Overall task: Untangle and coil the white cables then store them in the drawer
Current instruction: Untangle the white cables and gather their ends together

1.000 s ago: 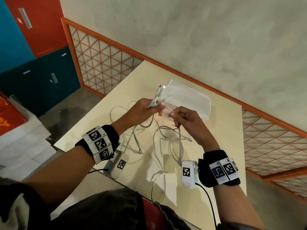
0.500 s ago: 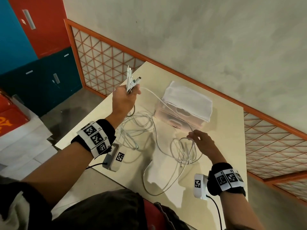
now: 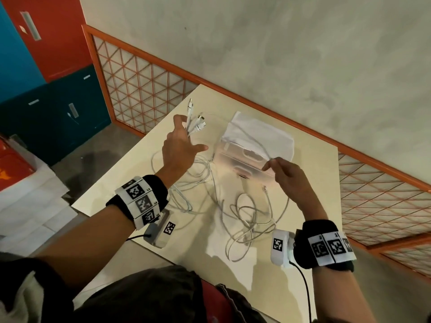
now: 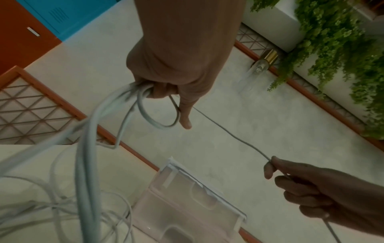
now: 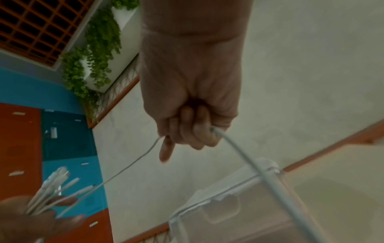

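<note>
My left hand (image 3: 180,145) is raised over the table's left part and grips several white cable ends, whose connectors (image 3: 196,123) fan out above the fingers. In the left wrist view the gripped cables (image 4: 87,156) hang down to the table. One thin strand (image 3: 249,138) runs from that hand across the translucent drawer box (image 3: 277,138) to my right hand (image 3: 283,171), which pinches it in front of the box. The rest of the white cables (image 3: 245,213) lie tangled on the table between my wrists. The right wrist view shows my right hand (image 5: 187,129) curled round the strand (image 5: 251,166).
The beige table (image 3: 317,183) ends close to my body. An orange lattice railing (image 3: 144,89) runs behind it along a grey wall. Blue and red lockers (image 3: 53,108) stand to the left, and white stacked sheets (image 3: 28,206) lie on the floor there.
The hands, together a second ago, have drawn apart. The left hand rose to the left with the cable ends; the right hand then lifted off the tangle, pulling one strand taut.
</note>
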Tool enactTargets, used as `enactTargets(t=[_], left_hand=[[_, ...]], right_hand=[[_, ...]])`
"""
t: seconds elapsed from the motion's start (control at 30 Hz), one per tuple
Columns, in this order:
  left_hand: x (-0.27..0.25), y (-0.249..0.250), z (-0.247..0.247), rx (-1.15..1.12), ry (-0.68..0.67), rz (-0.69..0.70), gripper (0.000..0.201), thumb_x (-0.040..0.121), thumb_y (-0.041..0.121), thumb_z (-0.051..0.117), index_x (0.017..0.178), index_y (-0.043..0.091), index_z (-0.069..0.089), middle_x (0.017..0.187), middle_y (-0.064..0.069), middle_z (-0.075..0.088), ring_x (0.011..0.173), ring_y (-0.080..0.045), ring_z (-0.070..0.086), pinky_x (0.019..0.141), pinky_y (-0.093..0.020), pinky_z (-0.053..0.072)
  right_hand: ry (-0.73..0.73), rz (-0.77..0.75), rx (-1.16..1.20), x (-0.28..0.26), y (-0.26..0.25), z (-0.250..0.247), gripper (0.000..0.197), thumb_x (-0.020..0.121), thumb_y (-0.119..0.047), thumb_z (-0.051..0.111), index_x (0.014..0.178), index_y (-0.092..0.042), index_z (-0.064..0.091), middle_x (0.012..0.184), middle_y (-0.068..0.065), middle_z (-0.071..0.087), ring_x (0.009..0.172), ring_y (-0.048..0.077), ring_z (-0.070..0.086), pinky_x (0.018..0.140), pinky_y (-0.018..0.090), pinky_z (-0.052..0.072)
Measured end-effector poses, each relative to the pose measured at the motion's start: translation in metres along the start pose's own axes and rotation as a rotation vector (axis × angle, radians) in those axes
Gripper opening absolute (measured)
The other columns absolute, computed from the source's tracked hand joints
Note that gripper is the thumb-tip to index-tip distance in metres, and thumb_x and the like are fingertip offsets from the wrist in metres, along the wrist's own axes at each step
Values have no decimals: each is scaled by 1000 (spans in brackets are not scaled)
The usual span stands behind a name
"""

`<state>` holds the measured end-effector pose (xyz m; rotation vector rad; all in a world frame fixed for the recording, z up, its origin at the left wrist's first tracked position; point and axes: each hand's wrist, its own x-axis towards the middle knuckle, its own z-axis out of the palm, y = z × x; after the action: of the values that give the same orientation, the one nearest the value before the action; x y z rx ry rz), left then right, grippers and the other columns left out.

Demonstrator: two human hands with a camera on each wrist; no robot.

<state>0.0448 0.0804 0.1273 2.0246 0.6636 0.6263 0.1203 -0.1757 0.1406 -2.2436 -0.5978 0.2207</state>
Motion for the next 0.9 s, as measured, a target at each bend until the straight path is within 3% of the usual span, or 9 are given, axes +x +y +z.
enactTargets(t=[0.1,0.2,0.3,0.37,0.43,0.53,0.7,0.83,0.9], left_hand=[[-2,1,5,-46,-67,68,81,62,30,85,125,7,41,66,-8,61,62,-29,55,63,-31,46],[-16,15,8,-100,-408,211,70,65,45,73,120,6,58,86,-24,67,48,-17,48,51,-5,37],[-26,13,24,38,-825,190,33,87,37,61,101,7,68,80,-16,64,62,-27,56,58,-18,38],[-27,5,33,24,-946,167,29,93,37,54,87,11,67,81,-10,63,77,-22,56,70,-28,39],[-22,-1,32,4,-888,157,19,95,28,53,81,21,64,77,2,61,75,-17,56,68,-17,39],[-8,0,19,-54,-560,150,15,95,20,53,102,18,66,67,9,54,48,2,48,43,-7,32],[22,-11,0,-223,-25,18,29,94,31,54,88,4,64,57,3,46,53,-14,43,54,-22,35],[23,-18,0,-176,57,28,34,94,33,54,84,0,60,66,-15,58,66,-35,52,63,-35,39],[17,-19,5,-110,82,65,36,94,32,53,93,-3,60,80,-28,62,76,-42,55,64,-37,40]], right_hand=[[-173,40,-233,2,5,0,28,94,-31,53,74,-28,73,50,8,50,41,8,33,49,23,29],[-318,9,-258,1,-3,14,25,93,-30,56,84,-22,77,43,-9,50,37,6,38,46,17,29],[-346,-86,-184,2,-20,26,27,95,-30,54,89,-17,77,44,-11,48,40,6,38,47,16,28],[-322,-131,-126,5,-27,27,29,96,-33,52,86,-20,76,57,-17,63,52,5,50,58,20,37],[-293,-138,-66,8,-25,23,30,95,-38,51,85,-22,75,75,-4,71,63,9,54,67,26,41],[-238,-94,3,7,-4,12,27,94,-34,54,83,-16,71,68,-6,60,58,0,47,63,19,36],[-175,157,-68,3,60,-2,32,97,-27,50,68,-23,63,61,-1,52,58,17,48,64,29,39],[-120,244,-86,2,88,0,34,98,-14,45,68,-20,60,69,-1,62,69,17,59,76,30,47],[-29,240,-66,1,82,-1,32,99,-13,41,73,-11,59,67,1,63,65,10,61,69,22,46]])
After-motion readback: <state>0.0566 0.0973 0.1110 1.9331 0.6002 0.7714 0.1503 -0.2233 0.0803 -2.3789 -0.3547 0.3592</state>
